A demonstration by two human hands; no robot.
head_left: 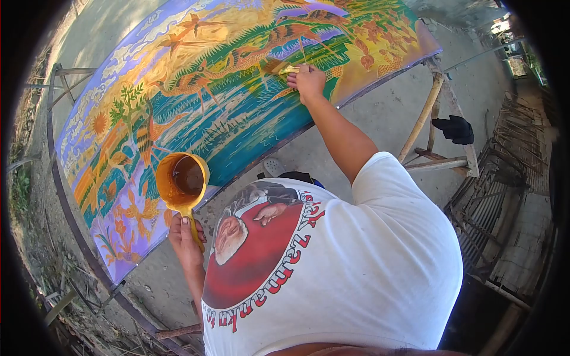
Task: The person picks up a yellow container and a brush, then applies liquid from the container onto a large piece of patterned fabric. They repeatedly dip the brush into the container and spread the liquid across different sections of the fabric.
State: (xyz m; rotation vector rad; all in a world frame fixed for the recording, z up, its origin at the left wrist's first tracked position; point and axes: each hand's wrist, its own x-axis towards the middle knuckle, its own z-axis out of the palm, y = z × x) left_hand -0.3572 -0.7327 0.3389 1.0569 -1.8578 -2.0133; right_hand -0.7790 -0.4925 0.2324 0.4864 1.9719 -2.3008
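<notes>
In my left hand [187, 240] is the handle of a yellow plastic dipper [161, 184], held upright with dark brown liquid [187, 176] inside. My right hand [309, 82] is closed on a paintbrush [289, 70] with a pale yellow handle; its brownish tip lies against the painted cloth [237, 145] and is hard to tell from the pattern. The cloth is stretched out and shows orange birds, plants, green grass and teal water.
A wooden frame [409, 133] holds up the cloth's right end, with a black cloth [454, 129] hanging on it. A dark rail [65, 193] runs along the left. Sticks and corrugated sheets [516, 237] lie at right, on the ground.
</notes>
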